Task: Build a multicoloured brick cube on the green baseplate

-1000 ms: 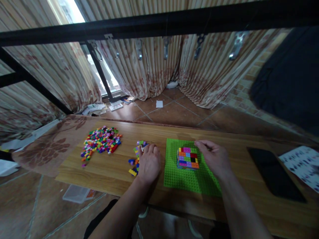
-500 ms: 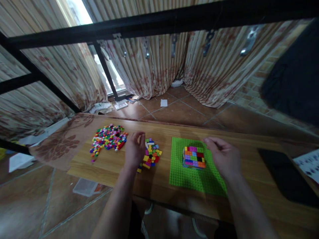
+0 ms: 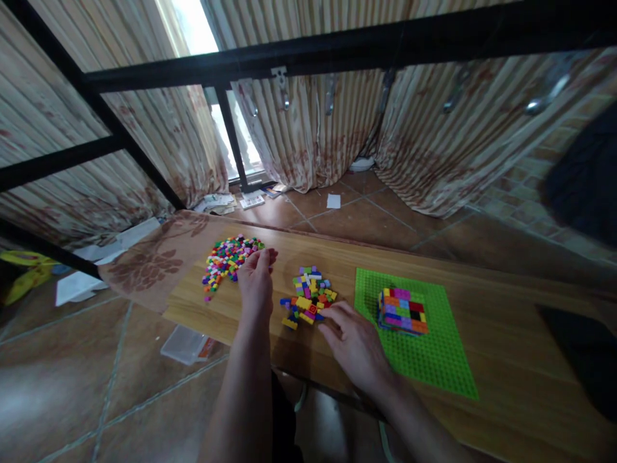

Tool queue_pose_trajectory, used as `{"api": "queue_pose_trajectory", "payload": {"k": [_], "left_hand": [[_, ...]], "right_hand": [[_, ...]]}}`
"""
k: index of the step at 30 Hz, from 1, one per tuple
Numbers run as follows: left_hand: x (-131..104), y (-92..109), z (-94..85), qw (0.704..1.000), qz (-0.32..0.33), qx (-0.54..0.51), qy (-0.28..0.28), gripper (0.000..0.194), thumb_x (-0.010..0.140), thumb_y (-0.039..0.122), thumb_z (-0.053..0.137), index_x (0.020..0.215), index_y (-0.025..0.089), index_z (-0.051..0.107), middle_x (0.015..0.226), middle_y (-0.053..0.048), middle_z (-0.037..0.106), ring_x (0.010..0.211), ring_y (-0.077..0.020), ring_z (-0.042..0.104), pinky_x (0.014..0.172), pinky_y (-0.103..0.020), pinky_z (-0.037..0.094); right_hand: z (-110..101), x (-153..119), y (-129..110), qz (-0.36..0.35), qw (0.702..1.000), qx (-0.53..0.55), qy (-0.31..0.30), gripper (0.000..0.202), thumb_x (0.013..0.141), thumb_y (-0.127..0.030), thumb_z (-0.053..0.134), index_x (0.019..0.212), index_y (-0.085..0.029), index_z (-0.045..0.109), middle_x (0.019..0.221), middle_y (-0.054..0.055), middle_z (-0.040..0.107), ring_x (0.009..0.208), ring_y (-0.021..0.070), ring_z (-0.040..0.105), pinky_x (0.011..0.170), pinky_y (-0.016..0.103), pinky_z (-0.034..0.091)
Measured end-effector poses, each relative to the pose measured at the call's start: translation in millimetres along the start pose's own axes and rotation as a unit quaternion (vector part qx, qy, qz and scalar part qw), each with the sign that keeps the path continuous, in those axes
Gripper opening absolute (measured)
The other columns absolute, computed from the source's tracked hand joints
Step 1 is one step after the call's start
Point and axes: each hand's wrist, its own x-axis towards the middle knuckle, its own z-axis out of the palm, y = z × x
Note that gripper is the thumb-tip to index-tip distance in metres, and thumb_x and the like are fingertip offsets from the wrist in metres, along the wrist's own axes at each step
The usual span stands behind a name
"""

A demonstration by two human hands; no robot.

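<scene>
Loose brick cluster [image 3: 304,303] at the right hand's grip [image 3: 355,342]

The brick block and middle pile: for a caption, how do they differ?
The brick block is stacked into a compact shape; the middle pile lies loose. The block sits on the green board, the pile on the wooden table. The right hand is at the pile, away from the block. Both mix many colours.
</scene>
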Motion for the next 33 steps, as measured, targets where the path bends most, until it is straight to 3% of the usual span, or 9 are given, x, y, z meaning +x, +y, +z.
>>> {"api": "queue_pose_trajectory", "payload": {"k": [7,11,16,20,26,33], "left_hand": [[1.0,1.0,-1.9,1.000,-0.010,-0.019,-0.012,0.030,0.069,0.042,0.067,0.081,0.015,0.069,0.086,-0.007,0.072,0.080,-0.0143,0.063,0.068,-0.023,0.043],[-1.3,3.7,-2.5,0.999,-0.021,-0.038,-0.016,0.026,0.068,0.037,0.068,0.081,0.015,0.069,0.087,-0.006,0.072,0.079,-0.0135,0.062,0.069,-0.023,0.043],[-4.4,7.9,-1.2,0.998,-0.031,-0.053,-0.031,0.023,0.067,0.034,0.067,0.081,0.016,0.069,0.086,-0.005,0.071,0.077,-0.0121,0.061,0.069,-0.022,0.042],[-4.3,9.0,-2.6,0.998,-0.031,-0.042,-0.040,0.025,0.067,0.036,0.067,0.080,0.015,0.068,0.085,-0.006,0.071,0.076,-0.0129,0.061,0.069,-0.023,0.042],[-0.5,7.8,-8.9,0.997,-0.036,-0.014,-0.067,0.026,0.065,0.038,0.069,0.076,0.015,0.068,0.082,-0.006,0.070,0.074,-0.0127,0.059,0.068,-0.023,0.041],[3.5,3.1,-11.3,0.997,-0.003,0.022,-0.076,0.022,0.067,0.036,0.068,0.073,0.014,0.069,0.071,-0.003,0.067,0.073,-0.0140,0.059,0.070,-0.025,0.043]], "right_hand": [[35.9,-10.2,-14.7,-0.076,0.995,-0.070,0.004,0.026,0.087,-0.019,0.056,0.111,-0.025,0.063,0.104,0.007,0.063,0.096,0.0230,0.061,0.081,0.036,0.053],[53.2,-3.1,-24.6,-0.080,0.989,-0.125,0.012,0.029,0.089,-0.021,0.055,0.118,-0.024,0.061,0.097,0.007,0.063,0.089,0.0231,0.060,0.075,0.035,0.052],[63.4,6.2,-21.4,-0.073,0.985,-0.157,0.016,0.014,0.090,-0.024,0.055,0.098,-0.022,0.067,0.089,0.007,0.063,0.083,0.0227,0.058,0.073,0.035,0.049],[59.5,10.9,-13.8,-0.037,0.992,-0.114,0.047,0.010,0.090,-0.024,0.056,0.091,-0.022,0.066,0.089,0.005,0.064,0.086,0.0221,0.059,0.077,0.034,0.048],[38.1,20.5,0.3,0.003,0.994,-0.029,0.107,0.018,0.091,-0.024,0.051,0.100,-0.022,0.066,0.094,0.006,0.066,0.089,0.0210,0.061,0.080,0.033,0.048],[21.9,22.3,12.9,0.038,0.987,-0.090,0.124,0.019,0.089,-0.024,0.051,0.097,-0.020,0.067,0.089,0.006,0.068,0.086,0.0221,0.061,0.079,0.034,0.046]]}}
